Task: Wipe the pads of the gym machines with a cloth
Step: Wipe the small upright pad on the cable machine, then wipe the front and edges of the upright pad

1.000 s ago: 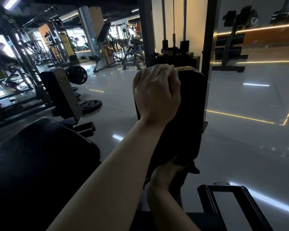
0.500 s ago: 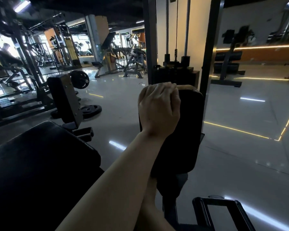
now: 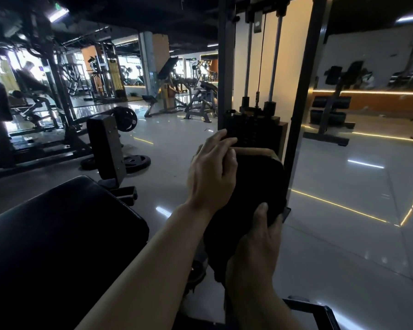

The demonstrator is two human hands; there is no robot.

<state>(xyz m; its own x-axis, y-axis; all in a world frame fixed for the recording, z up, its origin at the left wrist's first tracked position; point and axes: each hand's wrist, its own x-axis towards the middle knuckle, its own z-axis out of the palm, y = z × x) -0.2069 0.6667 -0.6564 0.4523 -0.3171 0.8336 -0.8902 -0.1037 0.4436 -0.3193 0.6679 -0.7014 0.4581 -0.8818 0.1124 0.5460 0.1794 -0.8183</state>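
The left hand (image 3: pixel 212 173) lies over the top left edge of a dark, rounded, upright padded rest (image 3: pixel 255 186), its fingers curled round the pad's upper rim, where a tan-lit strip of the top edge shows. The right hand (image 3: pixel 260 236) is lower down, at the pad's bottom right corner, the thumb laid up against the face and the fingers wrapped round the edge, pinching a dark cloth (image 3: pixel 275 214) against it; cloth and pad are both so dark that where one ends and the other begins cannot be told. Just behind the pad rises the black weight stack (image 3: pixel 253 129) between 2 steel guide rods, inside a dark upright frame (image 3: pixel 303 103). To the left, near the camera, lies a broad black upholstered bench pad (image 3: pixel 57 234), apart from both hands. Beyond it stands a smaller black pad on a grey metal bracket (image 3: pixel 106 148), with black weight plates (image 3: pixel 136 160) on the glossy grey floor (image 3: pixel 343 246) beside it.
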